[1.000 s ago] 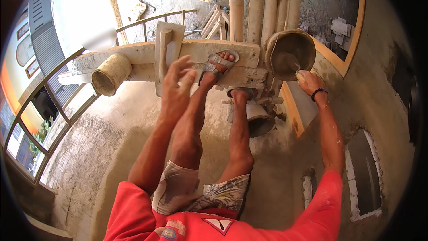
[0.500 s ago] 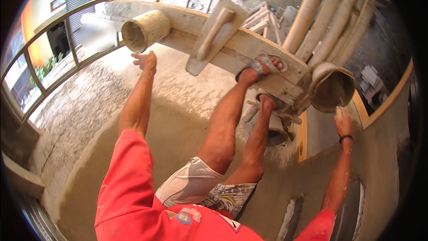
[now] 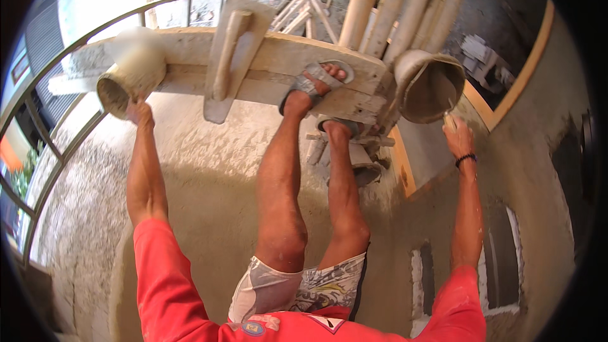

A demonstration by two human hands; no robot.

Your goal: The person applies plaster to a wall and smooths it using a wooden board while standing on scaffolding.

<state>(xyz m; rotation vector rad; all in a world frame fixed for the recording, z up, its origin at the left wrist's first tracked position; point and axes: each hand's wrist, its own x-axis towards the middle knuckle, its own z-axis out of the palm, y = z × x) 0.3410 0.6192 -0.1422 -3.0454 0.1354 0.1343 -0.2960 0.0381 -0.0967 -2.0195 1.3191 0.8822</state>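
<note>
My left hand has its fingers closed on the rim of a mortar-crusted bucket at the plank's left end. My right hand is shut around the pale handle of a trowel. The trowel's thin metal neck points into a second bucket, whose inside walls are coated with grey mortar; the blade is hard to make out. A plastering float with a long wooden handle rests across the plank between the left bucket and my sandaled feet.
Both my feet stand on planks. A curved metal railing runs along the left. Bamboo poles rise beyond the right bucket. Below are another bucket, a wet plastered wall and an orange-edged frame. Rubble lies far below.
My left hand has gone from spread fingers below the left bucket to a grip on its rim. The right hand keeps the trowel at the other bucket. The whole view has shifted.
</note>
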